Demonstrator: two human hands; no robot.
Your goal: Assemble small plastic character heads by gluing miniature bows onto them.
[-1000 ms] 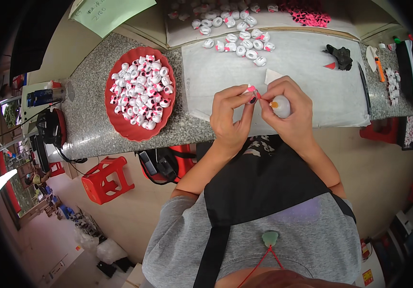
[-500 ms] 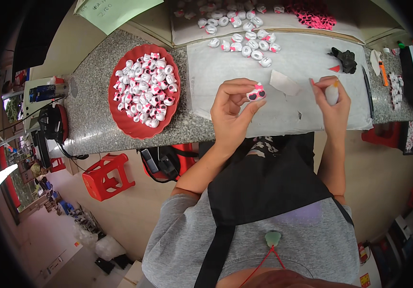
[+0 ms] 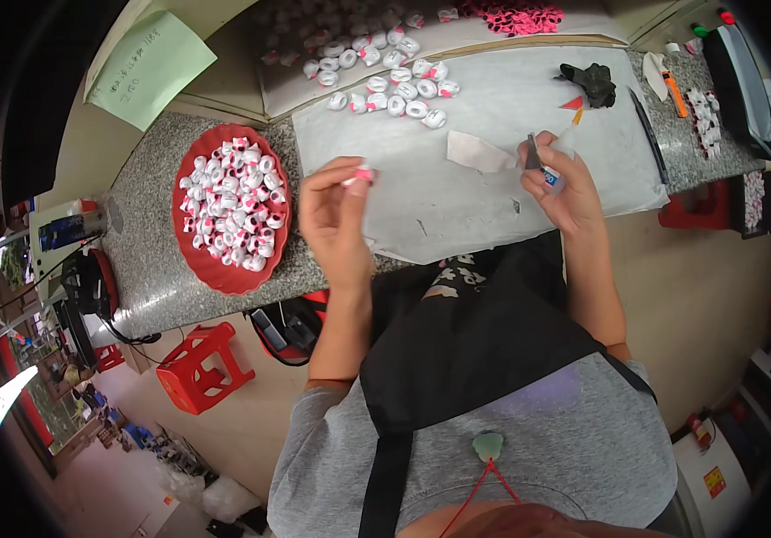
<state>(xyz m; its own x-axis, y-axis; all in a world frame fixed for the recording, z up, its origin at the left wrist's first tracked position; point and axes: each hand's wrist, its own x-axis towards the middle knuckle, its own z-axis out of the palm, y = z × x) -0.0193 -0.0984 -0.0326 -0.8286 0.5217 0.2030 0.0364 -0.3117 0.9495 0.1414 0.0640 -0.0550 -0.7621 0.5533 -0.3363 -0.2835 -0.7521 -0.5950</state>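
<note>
My left hand pinches a small white-and-pink figurine head between thumb and fingers, just right of a red scalloped bowl. Many similar white heads with pink and black parts fill that bowl. On the right, over the white sheet, my right hand is closed around a small white squeeze bottle with an orange tip and a blue label. A grey flat tool, its kind unclear, sticks up from the same hand. Between the hands lies a piece of pale paper.
Several white heads lie at the sheet's far side, with a pile of pink pieces behind. A crumpled black bag and an orange-handled tool lie to the right. A red stool stands below the granite counter.
My left hand has carried the figurine head leftward, toward the red bowl. The bottle in my right hand has turned, and the grey tool shows more clearly. The whole view has shifted and tilted.
</note>
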